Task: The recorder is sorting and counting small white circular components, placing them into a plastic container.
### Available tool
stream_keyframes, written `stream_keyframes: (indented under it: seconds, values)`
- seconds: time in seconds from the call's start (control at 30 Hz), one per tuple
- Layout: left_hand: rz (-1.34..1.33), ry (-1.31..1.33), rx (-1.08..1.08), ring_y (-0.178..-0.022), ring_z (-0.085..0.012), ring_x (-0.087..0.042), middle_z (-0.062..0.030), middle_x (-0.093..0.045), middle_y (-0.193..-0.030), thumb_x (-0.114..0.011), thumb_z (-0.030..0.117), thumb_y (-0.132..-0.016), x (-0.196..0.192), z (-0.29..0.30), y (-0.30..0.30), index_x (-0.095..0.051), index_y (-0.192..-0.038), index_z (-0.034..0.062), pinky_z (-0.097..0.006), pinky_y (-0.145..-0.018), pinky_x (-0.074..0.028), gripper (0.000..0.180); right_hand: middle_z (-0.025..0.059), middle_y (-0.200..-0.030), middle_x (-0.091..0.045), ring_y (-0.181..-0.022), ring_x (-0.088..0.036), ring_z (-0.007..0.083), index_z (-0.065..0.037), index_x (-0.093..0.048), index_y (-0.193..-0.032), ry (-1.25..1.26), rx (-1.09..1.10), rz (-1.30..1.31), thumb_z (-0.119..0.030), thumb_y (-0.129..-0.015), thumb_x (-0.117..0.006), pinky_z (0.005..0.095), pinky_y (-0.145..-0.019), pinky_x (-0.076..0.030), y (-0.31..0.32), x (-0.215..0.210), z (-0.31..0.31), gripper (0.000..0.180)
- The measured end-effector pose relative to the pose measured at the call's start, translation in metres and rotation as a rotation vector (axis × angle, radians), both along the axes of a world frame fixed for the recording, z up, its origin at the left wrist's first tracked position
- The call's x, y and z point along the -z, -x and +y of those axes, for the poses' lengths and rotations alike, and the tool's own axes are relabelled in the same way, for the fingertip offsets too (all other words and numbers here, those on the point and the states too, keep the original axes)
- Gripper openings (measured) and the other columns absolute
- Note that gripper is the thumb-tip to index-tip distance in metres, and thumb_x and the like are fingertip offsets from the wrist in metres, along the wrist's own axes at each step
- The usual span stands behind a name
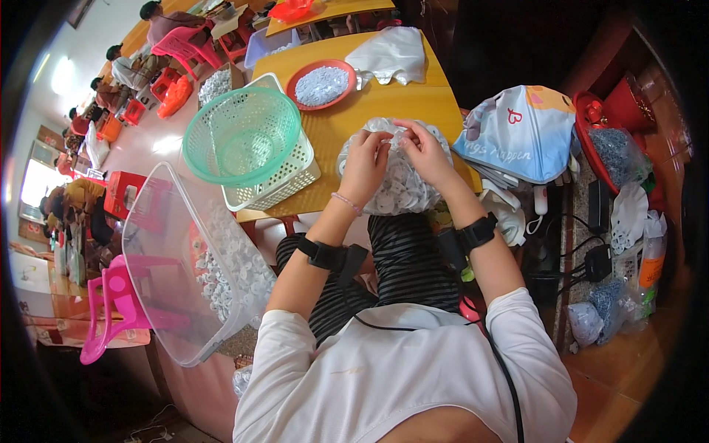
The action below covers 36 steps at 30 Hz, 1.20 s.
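A clear plastic bag [402,193] full of white plastic pieces sits at the near edge of the yellow table [323,131], in front of my lap. Both my hands meet over the upper part of this bag. My left hand [367,157] has its fingers curled in a pinch, a beaded bracelet round its wrist. Close beside it, my right hand [428,153] is closed as well, thumb and forefinger together. Whatever lies between the fingertips is too small to make out. Dark straps with boxes circle both forearms.
Left of the bag, a green basket [240,136] rests on a white basket [306,174]. Behind stand a red bowl [294,76] of small pale pieces and a white plastic bag [391,55]. A clear bin [173,258] is at my left, a printed cloth [517,133] right. People sit far left.
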<state>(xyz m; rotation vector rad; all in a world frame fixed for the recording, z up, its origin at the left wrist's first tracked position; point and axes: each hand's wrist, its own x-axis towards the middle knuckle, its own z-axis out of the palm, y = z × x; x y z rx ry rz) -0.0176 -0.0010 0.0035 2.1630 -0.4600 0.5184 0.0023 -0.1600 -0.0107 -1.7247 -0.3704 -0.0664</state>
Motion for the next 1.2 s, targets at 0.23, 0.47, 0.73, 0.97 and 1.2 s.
stream_keyframes:
  seconds: [0.23, 0.47, 0.73, 0.97, 1.2]
  values:
    - [0.088, -0.136, 0.07, -0.083, -0.0337, -0.057, -0.017, -0.058, -0.087, -0.059, 0.009, -0.086, -0.013, 0.022, 0.001, -0.057, -0.092, -0.0004, -0.04, -0.073, -0.045, 0.011, 0.013, -0.091, -0.06, -0.079, -0.058, 0.0244, 0.0, -0.056, -0.108, 0.302, 0.187, -0.357, -0.006, -0.09, -0.052, 0.0307, -0.073, -0.046, -0.001, -0.018, -0.013, 0.02]
    - [-0.005, -0.138, 0.074, -0.085, -0.0349, -0.055, -0.0155, -0.058, -0.087, -0.055, 0.004, -0.084, -0.012, 0.019, 0.006, -0.057, -0.091, 0.0006, -0.041, -0.077, -0.044, 0.008, 0.0094, -0.083, -0.058, -0.076, -0.057, 0.0173, 0.0, -0.053, -0.095, 0.135, 0.119, -0.068, -0.002, -0.086, -0.056, 0.0282, -0.07, -0.046, 0.013, -0.028, -0.032, 0.01]
    - [-0.147, -0.212, -0.015, -0.079, -0.0283, -0.054, -0.0074, -0.058, -0.08, -0.057, 0.009, -0.084, -0.016, 0.002, 0.004, -0.063, -0.089, 0.0096, -0.039, -0.071, -0.042, 0.009, 0.01, -0.082, -0.055, -0.075, -0.057, 0.0203, 0.001, -0.054, -0.089, 0.192, 0.168, -0.343, 0.004, -0.081, -0.056, 0.0279, -0.066, -0.045, 0.027, -0.035, -0.033, 0.01]
    - [-0.114, -0.309, -0.048, -0.079, -0.0257, -0.054, -0.0058, -0.06, -0.08, -0.054, 0.005, -0.085, -0.007, 0.017, 0.015, -0.062, -0.102, 0.0141, -0.038, -0.071, -0.039, 0.021, 0.0107, -0.081, -0.055, -0.075, -0.056, 0.023, 0.001, -0.054, -0.086, 0.192, 0.223, -0.383, 0.007, -0.077, -0.054, 0.0292, -0.068, -0.045, 0.022, -0.02, -0.042, 0.011]
    - [-0.035, -0.344, -0.12, -0.082, -0.0249, -0.055, -0.0045, -0.06, -0.079, -0.054, 0.006, -0.084, -0.002, 0.021, 0.013, -0.061, -0.103, 0.0154, -0.038, -0.073, -0.038, 0.022, 0.0096, -0.081, -0.057, -0.07, -0.053, 0.0191, 0.001, -0.055, -0.089, 0.105, 0.306, -0.242, 0.003, -0.081, -0.055, 0.0278, -0.067, -0.044, 0.024, 0.005, -0.04, 0.008]
